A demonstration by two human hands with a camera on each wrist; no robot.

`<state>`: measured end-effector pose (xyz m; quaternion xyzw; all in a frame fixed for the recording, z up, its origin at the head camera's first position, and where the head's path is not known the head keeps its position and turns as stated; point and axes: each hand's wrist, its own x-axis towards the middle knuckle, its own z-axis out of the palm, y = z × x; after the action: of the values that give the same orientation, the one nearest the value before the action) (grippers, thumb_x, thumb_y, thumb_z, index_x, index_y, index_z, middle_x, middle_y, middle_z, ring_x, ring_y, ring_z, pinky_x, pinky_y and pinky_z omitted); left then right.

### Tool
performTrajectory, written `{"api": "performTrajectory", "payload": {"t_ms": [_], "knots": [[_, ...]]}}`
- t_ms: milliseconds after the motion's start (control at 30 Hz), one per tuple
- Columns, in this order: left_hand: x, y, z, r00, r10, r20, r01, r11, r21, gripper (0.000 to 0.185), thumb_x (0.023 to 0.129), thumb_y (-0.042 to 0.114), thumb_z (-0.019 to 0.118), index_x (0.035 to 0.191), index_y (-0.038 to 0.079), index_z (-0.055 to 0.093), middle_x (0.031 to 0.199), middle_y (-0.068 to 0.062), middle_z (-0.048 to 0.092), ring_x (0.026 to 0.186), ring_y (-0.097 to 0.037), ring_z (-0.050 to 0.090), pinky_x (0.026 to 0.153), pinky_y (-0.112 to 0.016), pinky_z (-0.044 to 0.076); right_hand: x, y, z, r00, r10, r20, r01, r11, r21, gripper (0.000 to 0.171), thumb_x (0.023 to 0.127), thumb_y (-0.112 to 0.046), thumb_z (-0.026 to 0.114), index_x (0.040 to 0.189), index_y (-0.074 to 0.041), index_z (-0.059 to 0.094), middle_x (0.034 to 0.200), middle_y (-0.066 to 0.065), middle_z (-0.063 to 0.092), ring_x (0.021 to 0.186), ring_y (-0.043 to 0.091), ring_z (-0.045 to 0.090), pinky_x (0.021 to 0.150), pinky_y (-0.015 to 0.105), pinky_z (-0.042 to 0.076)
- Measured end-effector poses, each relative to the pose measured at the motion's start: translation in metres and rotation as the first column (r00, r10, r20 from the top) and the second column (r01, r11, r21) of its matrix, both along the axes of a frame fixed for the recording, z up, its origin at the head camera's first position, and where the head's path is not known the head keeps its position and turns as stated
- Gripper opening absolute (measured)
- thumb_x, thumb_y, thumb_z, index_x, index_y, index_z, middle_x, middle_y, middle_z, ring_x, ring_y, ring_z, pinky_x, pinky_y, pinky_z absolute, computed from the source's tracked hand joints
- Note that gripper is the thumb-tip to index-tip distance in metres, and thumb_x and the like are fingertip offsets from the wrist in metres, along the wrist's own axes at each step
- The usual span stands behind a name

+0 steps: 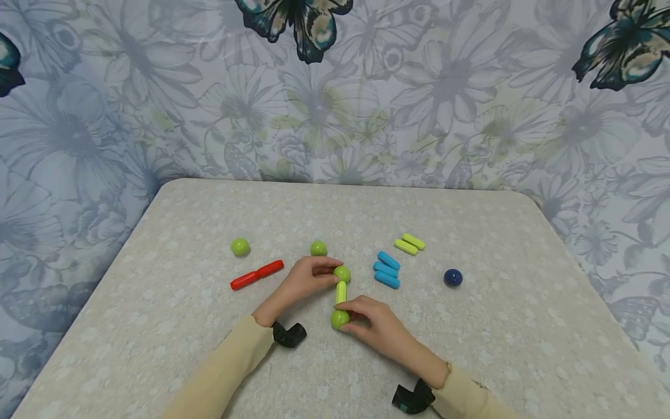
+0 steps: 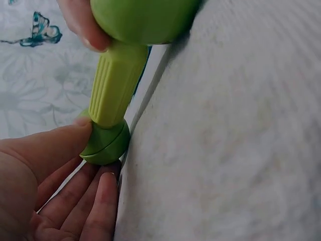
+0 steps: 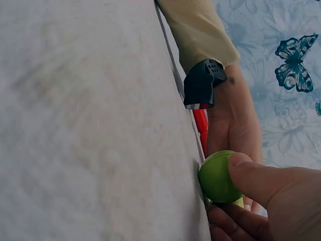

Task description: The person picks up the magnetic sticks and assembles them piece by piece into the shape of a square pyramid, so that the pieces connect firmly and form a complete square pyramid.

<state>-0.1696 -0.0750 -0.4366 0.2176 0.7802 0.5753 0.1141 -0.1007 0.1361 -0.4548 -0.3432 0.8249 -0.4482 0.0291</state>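
Left hand (image 1: 306, 279) pinches the far green ball (image 1: 342, 273); right hand (image 1: 378, 326) pinches the near green ball (image 1: 339, 319). Green rod (image 1: 341, 292) sits between both balls, touching each, lying mid-worktop (image 1: 471, 361). Step looks like joining ball-rod-ball. Next move probably calls for a firm seat at both ends, keeping the rod straight. Spare green balls (image 1: 240, 247), red rods (image 1: 257, 274), blue rods (image 1: 387, 269) lie nearby.

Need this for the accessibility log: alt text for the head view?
Two hands, left hand and right hand, hold a green rod with a green ball at each end on a pale table. Loose balls and rods lie around.
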Motion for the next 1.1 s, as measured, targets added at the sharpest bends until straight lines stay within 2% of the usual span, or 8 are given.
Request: {"api": "performTrajectory", "payload": {"t_ms": [133,367,533,633,733,900,967,1100], "knots": [[0.009,0.0,0.015,1.0,0.006,0.012,-0.006,1.0,0.001,0.033,0.087,0.002,0.065,0.118,-0.011,0.059,0.113,-0.022,0.06,0.103,-0.033,0.059,0.083,-0.031,0.048,0.0,-0.002,0.0,1.0,0.001,-0.002,-0.001,1.0,0.0,0.035,0.085,-0.019,0.07,0.118,-0.011,0.063,0.104,-0.005,0.061,0.091,0.008,0.058,0.078,0.025,0.049],[0.01,-0.002,0.016,1.0,0.016,0.012,-0.016,1.0,0.009,0.034,0.088,0.003,0.066,0.118,-0.01,0.059,0.113,-0.021,0.061,0.103,-0.032,0.059,0.083,-0.031,0.048,-0.001,-0.002,0.0,1.0,0.014,-0.007,-0.014,1.0,-0.007,0.035,0.085,-0.017,0.07,0.118,-0.01,0.063,0.104,-0.005,0.061,0.09,0.007,0.058,0.077,0.025,0.049],[0.009,-0.002,0.012,1.0,0.016,0.006,-0.017,1.0,0.021,0.033,0.087,0.002,0.066,0.117,-0.011,0.059,0.113,-0.022,0.06,0.103,-0.033,0.059,0.083,-0.03,0.048,-0.008,0.009,0.007,0.999,0.033,0.023,-0.033,0.999,-0.015,0.037,0.088,-0.016,0.067,0.123,-0.007,0.06,0.106,0.0,0.062,0.089,0.01,0.059,0.076,0.027,0.05],[0.004,-0.002,0.0,1.0,0.018,0.007,-0.018,0.999,0.037,0.034,0.087,0.003,0.066,0.117,-0.011,0.059,0.114,-0.022,0.06,0.103,-0.033,0.059,0.083,-0.029,0.048,-0.025,0.028,0.016,0.997,-0.08,-0.003,0.08,0.996,-0.026,0.033,0.089,-0.013,0.065,0.121,-0.006,0.061,0.105,0.003,0.064,0.089,0.013,0.06,0.074,0.028,0.05],[-0.001,-0.003,-0.014,1.0,0.03,0.002,-0.03,0.999,0.042,0.035,0.086,0.004,0.068,0.118,-0.009,0.06,0.115,-0.02,0.06,0.103,-0.03,0.059,0.084,-0.03,0.048,-0.049,0.053,0.022,0.949,-0.303,-0.089,0.3,0.953,-0.041,0.026,0.09,-0.009,0.064,0.116,-0.004,0.064,0.104,0.007,0.065,0.089,0.017,0.06,0.073,0.032,0.05],[0.005,-0.008,-0.019,0.994,0.066,-0.091,-0.07,0.997,-0.04,0.038,0.084,0.008,0.071,0.119,-0.001,0.061,0.113,-0.013,0.061,0.103,-0.025,0.059,0.087,-0.033,0.047,-0.087,0.086,0.024,0.807,-0.563,-0.179,0.571,0.821,-0.009,0.024,0.089,0.0,0.063,0.113,0.004,0.063,0.105,0.019,0.061,0.089,0.031,0.058,0.074,0.042,0.049],[0.013,-0.01,-0.015,0.987,0.065,-0.146,-0.079,0.993,-0.088,0.039,0.083,0.01,0.072,0.12,0.003,0.061,0.109,-0.01,0.061,0.099,-0.023,0.059,0.086,-0.034,0.047,-0.097,0.093,0.024,0.783,-0.597,-0.177,0.614,0.786,0.065,0.026,0.089,0.001,0.062,0.114,0.007,0.062,0.105,0.023,0.059,0.091,0.035,0.057,0.075,0.045,0.048],[0.03,-0.018,-0.009,0.984,-0.017,-0.179,-0.004,0.993,-0.117,0.04,0.084,0.011,0.071,0.122,0.005,0.06,0.103,-0.009,0.06,0.093,-0.021,0.059,0.083,-0.035,0.048,-0.109,0.101,0.023,0.775,-0.615,-0.146,0.631,0.74,0.233,0.026,0.089,0.001,0.06,0.114,0.009,0.061,0.105,0.025,0.058,0.093,0.037,0.056,0.077,0.046,0.047]]}}
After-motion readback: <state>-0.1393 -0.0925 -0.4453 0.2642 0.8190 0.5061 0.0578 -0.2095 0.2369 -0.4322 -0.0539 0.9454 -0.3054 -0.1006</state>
